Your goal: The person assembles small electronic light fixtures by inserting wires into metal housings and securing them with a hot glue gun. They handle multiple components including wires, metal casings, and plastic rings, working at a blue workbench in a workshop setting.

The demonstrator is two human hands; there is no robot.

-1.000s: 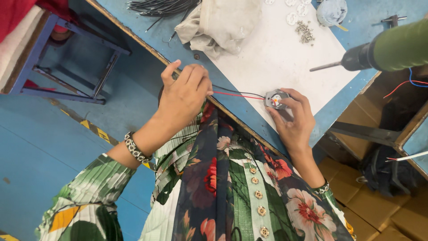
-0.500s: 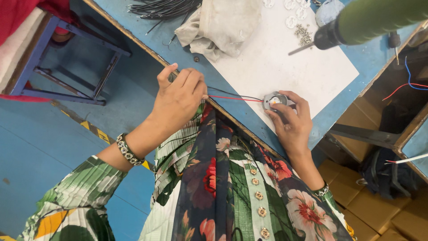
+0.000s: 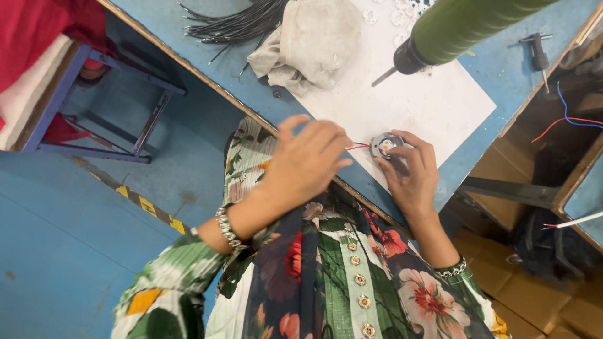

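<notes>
2 hands: right hand (image 3: 411, 172) gripping 1 small round motor (image 3: 384, 145), left hand (image 3: 308, 160) pinching its 1 red wire (image 3: 357, 147).

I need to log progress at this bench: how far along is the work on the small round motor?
Done: cannot tell; no finished pieces are distinguishable. In hand: the right hand steadies the small round motor on the white sheet, and the left hand pinches its red wire. Left: the green-handled tool hangs unused above, apart from the motor.
</notes>
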